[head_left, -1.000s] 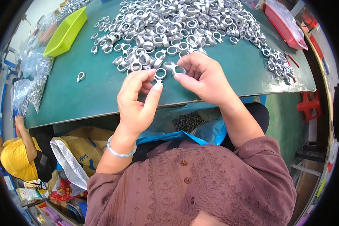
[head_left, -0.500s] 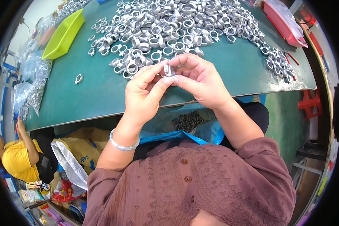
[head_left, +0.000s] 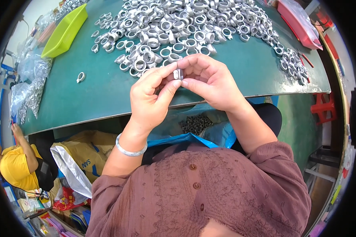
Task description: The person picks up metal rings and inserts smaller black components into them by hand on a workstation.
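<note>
Between both hands, over the near edge of the table, is a small grey metal ring [head_left: 178,74] with a protruding lug, seen edge-on. My left hand [head_left: 152,93] pinches it from the left with thumb and fingertips. From the right, my right hand [head_left: 211,83] grips it the same way, its other fingers curled behind. Just beyond the hands spreads a large heap of similar metal rings [head_left: 162,37]. One lone ring [head_left: 81,77] lies apart on the left of the green table [head_left: 103,91].
A lime-green tray [head_left: 65,33] stands at the left, beside clear plastic bags [head_left: 33,79] of parts. A smaller pile of rings [head_left: 292,67] and a pink tray [head_left: 298,23] are at the right. Below the table edge a blue bag [head_left: 186,138] holds dark parts. A person in yellow [head_left: 17,168] is at far left.
Both hands keep their grip on the ring, which appears turned slightly between the fingertips. The whole view has shifted a little. The person at far left has moved slightly.
</note>
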Demonstrator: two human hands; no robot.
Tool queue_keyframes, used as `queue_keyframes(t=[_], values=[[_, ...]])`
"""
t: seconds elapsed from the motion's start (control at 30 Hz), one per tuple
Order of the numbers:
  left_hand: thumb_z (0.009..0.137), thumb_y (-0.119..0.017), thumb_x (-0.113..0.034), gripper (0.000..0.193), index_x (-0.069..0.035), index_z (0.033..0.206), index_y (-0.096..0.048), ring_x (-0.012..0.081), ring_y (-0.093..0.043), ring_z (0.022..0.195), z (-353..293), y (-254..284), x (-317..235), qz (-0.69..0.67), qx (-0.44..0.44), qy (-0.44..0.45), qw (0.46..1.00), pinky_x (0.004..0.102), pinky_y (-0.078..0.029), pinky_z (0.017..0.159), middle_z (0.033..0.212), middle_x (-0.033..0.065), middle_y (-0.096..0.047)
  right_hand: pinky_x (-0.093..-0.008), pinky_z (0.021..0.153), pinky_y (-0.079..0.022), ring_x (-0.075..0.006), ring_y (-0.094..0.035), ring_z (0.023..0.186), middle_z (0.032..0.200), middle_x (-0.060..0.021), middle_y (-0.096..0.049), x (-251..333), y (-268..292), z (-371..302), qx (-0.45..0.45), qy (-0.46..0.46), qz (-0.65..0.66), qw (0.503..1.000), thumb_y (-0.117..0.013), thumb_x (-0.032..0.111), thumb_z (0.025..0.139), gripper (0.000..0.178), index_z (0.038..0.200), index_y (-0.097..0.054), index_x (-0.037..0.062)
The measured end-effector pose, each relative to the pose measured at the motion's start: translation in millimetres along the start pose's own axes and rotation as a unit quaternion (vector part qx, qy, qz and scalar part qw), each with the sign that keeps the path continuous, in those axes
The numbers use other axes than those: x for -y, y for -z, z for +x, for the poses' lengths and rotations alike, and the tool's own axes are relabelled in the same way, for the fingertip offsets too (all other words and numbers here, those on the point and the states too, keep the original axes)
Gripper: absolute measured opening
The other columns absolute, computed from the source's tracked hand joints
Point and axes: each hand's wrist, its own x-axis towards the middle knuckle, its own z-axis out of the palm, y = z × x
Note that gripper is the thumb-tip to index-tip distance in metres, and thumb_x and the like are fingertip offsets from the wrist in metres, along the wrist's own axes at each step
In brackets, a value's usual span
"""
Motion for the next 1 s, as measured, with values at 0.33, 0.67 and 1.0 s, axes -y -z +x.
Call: queue_keyframes(t=[0.33,0.67,1.0], values=[[0.081,-0.059,0.005,0.043,0.003,0.122,-0.046,0.0095,-0.055,0.085,-4.5,1.2,-3.0,-0.113,0.023,0.016,0.993,0.0212,-0.046,0.074,0.094,0.0053,-0.058,-0.0268,0.081,-0.047,-0.0124,-0.058,0.089,0.096,-0.007,-0.058,-5.2,-0.4,-3.8,0.021,0.05,0.003,0.999,-0.055,-0.008,0.08,0.029,0.109,-0.051,-0.0022],[0.087,-0.051,0.002,0.039,0.003,0.124,-0.043,0.0162,-0.061,0.085,-2.5,1.5,-5.8,-0.186,-0.011,0.074,0.98,0.0258,-0.051,0.072,0.102,0.0136,-0.06,-0.0273,0.077,-0.049,-0.0153,-0.061,0.082,0.093,-0.0096,-0.06,-0.2,-1.8,-3.9,-0.006,0.074,0.014,0.997,-0.054,-0.008,0.081,0.026,0.107,-0.051,-0.0047],[0.089,-0.049,-0.001,0.033,0.004,0.121,-0.045,0.0179,-0.062,0.082,-0.4,5.7,-6.5,-0.221,-0.006,0.104,0.97,0.0256,-0.052,0.07,0.098,0.0155,-0.061,-0.0253,0.077,-0.05,-0.0131,-0.061,0.084,0.092,-0.0077,-0.062,-2.3,-0.7,-3.7,-0.01,0.06,0.022,0.998,-0.056,-0.004,0.083,0.021,0.103,-0.054,-0.004]])
